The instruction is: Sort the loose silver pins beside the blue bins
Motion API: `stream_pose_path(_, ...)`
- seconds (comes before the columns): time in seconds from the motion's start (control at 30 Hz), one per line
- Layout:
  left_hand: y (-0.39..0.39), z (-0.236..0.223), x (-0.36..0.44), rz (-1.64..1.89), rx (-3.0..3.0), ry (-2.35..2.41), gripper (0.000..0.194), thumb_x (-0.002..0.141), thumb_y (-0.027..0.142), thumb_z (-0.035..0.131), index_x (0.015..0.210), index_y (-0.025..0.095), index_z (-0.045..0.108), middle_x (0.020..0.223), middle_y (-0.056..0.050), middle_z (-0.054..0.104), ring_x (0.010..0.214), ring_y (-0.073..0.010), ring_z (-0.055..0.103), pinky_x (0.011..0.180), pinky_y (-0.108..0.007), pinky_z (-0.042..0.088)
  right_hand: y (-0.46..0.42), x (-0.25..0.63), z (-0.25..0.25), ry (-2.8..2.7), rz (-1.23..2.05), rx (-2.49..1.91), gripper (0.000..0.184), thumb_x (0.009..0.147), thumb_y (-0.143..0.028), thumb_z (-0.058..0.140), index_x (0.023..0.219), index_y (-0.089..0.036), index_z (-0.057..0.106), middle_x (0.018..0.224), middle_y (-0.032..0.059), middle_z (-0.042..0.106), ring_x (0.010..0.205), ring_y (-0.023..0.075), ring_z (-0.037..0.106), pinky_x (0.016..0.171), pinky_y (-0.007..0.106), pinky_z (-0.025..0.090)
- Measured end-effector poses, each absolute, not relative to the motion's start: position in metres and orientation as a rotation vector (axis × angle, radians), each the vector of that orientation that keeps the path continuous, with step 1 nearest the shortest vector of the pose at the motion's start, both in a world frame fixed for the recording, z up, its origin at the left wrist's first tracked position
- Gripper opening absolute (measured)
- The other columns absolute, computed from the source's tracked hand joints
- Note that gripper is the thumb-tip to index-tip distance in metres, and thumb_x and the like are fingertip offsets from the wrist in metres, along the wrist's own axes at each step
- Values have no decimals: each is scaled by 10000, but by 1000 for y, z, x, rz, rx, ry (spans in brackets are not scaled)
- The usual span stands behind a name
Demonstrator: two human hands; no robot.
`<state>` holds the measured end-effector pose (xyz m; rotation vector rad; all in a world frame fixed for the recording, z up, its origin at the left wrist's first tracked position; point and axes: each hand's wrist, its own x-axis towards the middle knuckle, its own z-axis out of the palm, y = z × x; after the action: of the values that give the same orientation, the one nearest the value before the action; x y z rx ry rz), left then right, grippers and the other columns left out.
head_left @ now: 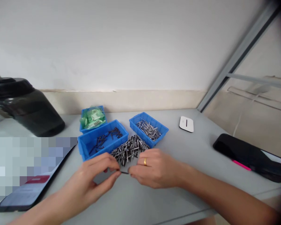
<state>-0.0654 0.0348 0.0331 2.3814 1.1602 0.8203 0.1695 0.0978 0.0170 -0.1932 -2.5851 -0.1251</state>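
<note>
A thin dark rod (125,172) spans the gap between my two hands, just in front of a pile of slim metal pieces (128,150). My left hand (99,176) pinches its left end between thumb and forefinger. At the other end, the closed fingers of my right hand (152,168), which wears a gold ring, grip it and hide its tip. The piled pieces have silver shafts, many with dark parts. Behind the left hand, a blue tray (84,151) holds dark, short, screw-like pieces (103,140). Another blue tray (164,131) behind the pile holds silver pins (148,129).
A small blue box (81,126) with a green plastic bag (93,117) stands at the back. To the left are a dark bottle (30,109) and a tablet (25,190). A white device (186,124) and a black case (250,156) lie right. The wall (140,47) bounds the back.
</note>
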Motion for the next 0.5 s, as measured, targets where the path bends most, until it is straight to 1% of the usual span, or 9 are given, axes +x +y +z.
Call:
stream_pose_path(0.1, 41, 35, -75, 921, 2506, 1269, 79, 881, 186, 560, 940, 229, 591, 870, 5, 649, 806, -127, 620, 725, -212, 487, 98, 169, 18, -2577, -153, -185, 162, 891, -176, 464, 795, -183, 594, 573, -39, 463, 561, 113, 359, 511, 270, 237)
stream_pose_path(0.17, 48, 36, -84, 957, 2541, 1487, 64, 872, 254, 585, 931, 228, 589, 897, -3, 652, 818, -148, 620, 767, -243, 479, 98, 170, 19, -2585, -148, -193, 169, 899, -185, 458, 796, -184, 592, 579, -39, 471, 564, 112, 369, 513, 268, 247)
stream_pose_path(0.27, 61, 36, -97, 913, 2551, 1750, 146, 896, 362, 536, 915, 229, 594, 917, -15, 654, 822, -179, 619, 798, -293, 467, 102, 171, 18, -2631, -130, -222, 176, 919, -216, 444, 817, -184, 584, 613, -35, 511, 583, 108, 405, 526, 263, 266)
stream_pose_path(0.4, 81, 38, -107, 731, 2552, 1985, 269, 920, 450, 454, 963, 233, 608, 958, -38, 662, 865, -228, 625, 768, -345, 458, 105, 172, 17, -2716, -149, -254, 227, 944, -236, 406, 801, -181, 573, 633, -28, 542, 594, 104, 434, 543, 261, 268)
stream_pose_path(0.43, 82, 39, -108, 725, 2545, 2011, 298, 922, 462, 442, 1001, 229, 608, 976, -52, 662, 892, -248, 625, 782, -367, 462, 105, 171, 17, -2728, -153, -265, 246, 952, -245, 394, 794, -180, 572, 638, -24, 548, 596, 105, 439, 547, 262, 268)
stream_pose_path(0.5, 75, 41, -109, 760, 2513, 1984, 361, 911, 470, 455, 1146, 225, 578, 1072, -81, 647, 1005, -296, 600, 862, -428, 457, 105, 171, 16, -2748, -147, -291, 274, 965, -266, 378, 794, -178, 573, 649, -19, 561, 608, 108, 455, 560, 261, 282)
